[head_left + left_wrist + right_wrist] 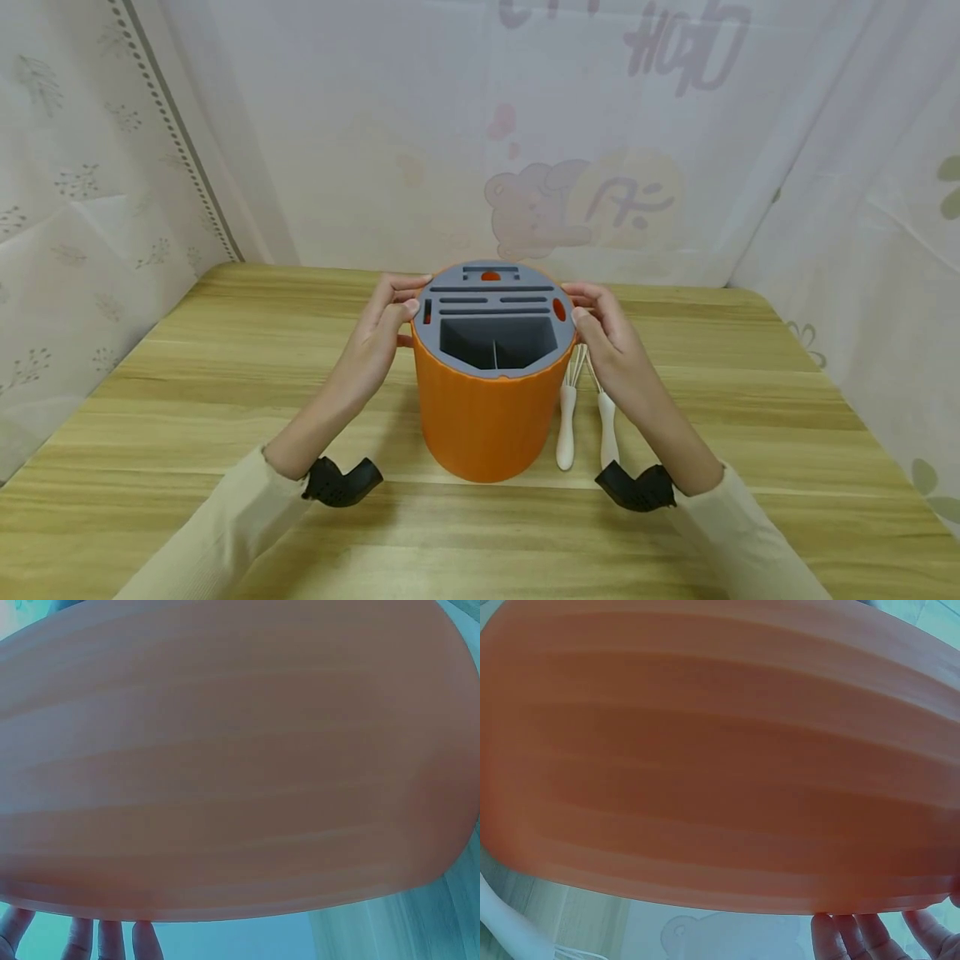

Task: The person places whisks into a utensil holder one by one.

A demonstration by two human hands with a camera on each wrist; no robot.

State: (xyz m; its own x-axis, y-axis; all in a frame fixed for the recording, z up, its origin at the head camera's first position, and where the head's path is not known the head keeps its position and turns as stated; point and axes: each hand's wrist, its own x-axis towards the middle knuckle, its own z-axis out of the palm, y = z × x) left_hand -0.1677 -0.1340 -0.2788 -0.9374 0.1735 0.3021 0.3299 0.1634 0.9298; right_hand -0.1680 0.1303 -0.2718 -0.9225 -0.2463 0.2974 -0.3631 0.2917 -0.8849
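Observation:
An orange round utensil holder (487, 425) stands upright between the hands, with a grey slotted lid (495, 300) on top. The lid has long narrow slots, small side holes and a large divided opening. My left hand (381, 329) grips the holder's upper left side, thumb at the rim. On the opposite side my right hand (611, 337) holds it the same way. Ribbed orange wall fills both wrist views, with fingertips (147, 941) of the left hand and fingertips (870, 936) of the right touching its far side. Whether the base touches the table cannot be told.
Just right of the holder lie two whisks with pale handles, a nearer-in whisk (566, 425) and an outer whisk (607, 425) partly behind the right hand. The wooden table (225, 392) is bordered by printed curtains (360, 150) at the back and sides.

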